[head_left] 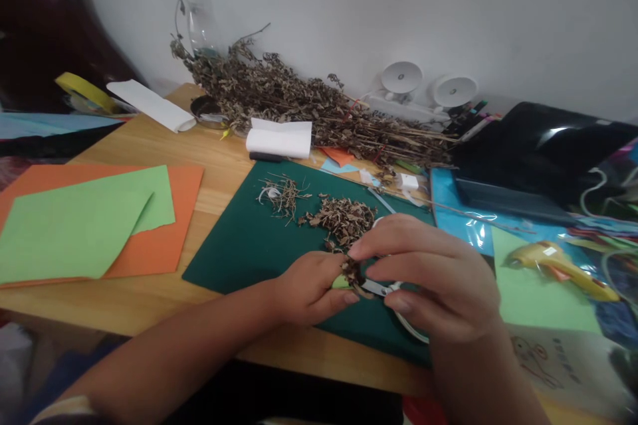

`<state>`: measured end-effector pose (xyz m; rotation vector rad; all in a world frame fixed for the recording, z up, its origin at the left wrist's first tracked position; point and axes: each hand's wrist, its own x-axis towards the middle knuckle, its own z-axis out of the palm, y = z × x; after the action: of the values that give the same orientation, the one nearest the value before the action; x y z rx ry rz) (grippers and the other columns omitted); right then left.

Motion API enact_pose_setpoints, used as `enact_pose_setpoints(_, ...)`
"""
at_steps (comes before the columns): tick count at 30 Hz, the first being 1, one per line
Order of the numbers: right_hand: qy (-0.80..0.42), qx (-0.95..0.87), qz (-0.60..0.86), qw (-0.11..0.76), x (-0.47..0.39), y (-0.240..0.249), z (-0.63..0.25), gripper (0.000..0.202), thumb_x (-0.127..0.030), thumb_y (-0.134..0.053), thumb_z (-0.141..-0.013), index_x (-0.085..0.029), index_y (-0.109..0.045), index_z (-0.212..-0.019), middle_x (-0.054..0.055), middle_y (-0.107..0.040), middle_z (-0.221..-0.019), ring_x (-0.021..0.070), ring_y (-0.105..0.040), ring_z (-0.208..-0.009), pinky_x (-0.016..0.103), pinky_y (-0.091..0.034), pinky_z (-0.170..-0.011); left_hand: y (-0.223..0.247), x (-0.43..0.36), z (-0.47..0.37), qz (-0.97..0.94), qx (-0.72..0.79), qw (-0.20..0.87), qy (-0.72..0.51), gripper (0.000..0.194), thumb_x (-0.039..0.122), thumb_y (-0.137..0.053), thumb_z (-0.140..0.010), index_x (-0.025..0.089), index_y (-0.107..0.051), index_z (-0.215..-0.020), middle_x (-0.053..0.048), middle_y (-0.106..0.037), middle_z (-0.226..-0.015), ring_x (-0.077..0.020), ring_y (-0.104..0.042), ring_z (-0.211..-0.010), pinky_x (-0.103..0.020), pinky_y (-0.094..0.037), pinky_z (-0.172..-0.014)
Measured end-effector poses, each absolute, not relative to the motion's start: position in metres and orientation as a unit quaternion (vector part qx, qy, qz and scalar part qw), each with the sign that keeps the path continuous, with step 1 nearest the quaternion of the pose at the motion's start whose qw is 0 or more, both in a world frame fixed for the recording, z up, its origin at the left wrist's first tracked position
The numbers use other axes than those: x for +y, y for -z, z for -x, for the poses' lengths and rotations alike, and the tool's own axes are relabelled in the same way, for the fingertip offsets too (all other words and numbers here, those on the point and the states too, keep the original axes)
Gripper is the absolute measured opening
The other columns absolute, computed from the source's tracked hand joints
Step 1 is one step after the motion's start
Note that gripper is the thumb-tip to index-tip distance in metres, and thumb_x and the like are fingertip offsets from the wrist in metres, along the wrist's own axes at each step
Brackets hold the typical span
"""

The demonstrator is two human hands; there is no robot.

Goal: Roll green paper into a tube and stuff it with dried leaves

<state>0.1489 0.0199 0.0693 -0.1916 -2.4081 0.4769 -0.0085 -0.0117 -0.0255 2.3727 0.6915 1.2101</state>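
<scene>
My left hand (314, 289) is closed on a small light green paper piece (341, 282), pinched between thumb and fingers. Dried leaves (353, 272) bunch at its top. Curved over them from the right is my right hand (433, 275), its index fingertip touching the leaves and its thumb apart from the fingers. Under that hand are scissors (375, 287) with pale handles, partly hidden; the thumb overlaps one handle. Just beyond both hands, a heap of crumbled dried leaves (343, 216) lies on the dark green mat (234, 249). A smaller pile of thin stems (286, 198) sits to its left.
Dried plant bundles (299, 96) line the wall behind a white paper roll (279, 139). Green sheet (74, 226) and orange sheet (159, 252) overlap at left. At right are a yellow glue gun (563, 269), a dark laptop-like object (538, 153) and cables.
</scene>
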Motion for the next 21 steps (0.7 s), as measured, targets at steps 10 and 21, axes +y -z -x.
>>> enact_pose_setpoints(10,-0.202,-0.939,0.104,0.259,0.0194,-0.068,-0.1455,0.028,-0.034,-0.055,-0.078,-0.013,-0.055,-0.096,0.009,-0.06,-0.092,0.0136,-0.055,-0.088,0.029,-0.045,-0.079,0.0228,-0.0116,0.0087,-0.839,0.244,0.207,-0.44,0.035,0.04,-0.015,-0.088,0.017,-0.04,-0.079,-0.001,-0.051,-0.062,-0.013,-0.049,-0.058,-0.023,-0.041,-0.055)
enact_pose_setpoints(21,-0.139,-0.943,0.11,0.283,0.0193,-0.0689,-0.1483,0.01,-0.013,-0.055,-0.074,-0.015,-0.058,-0.083,0.004,-0.06,-0.083,0.0114,-0.053,-0.076,0.029,-0.043,-0.072,0.0319,-0.0116,0.0098,-0.848,0.254,0.187,-0.425,0.035,0.039,-0.017,-0.088,0.015,-0.043,-0.082,-0.005,-0.055,-0.069,-0.0156,-0.054,-0.066,-0.026,-0.044,-0.059)
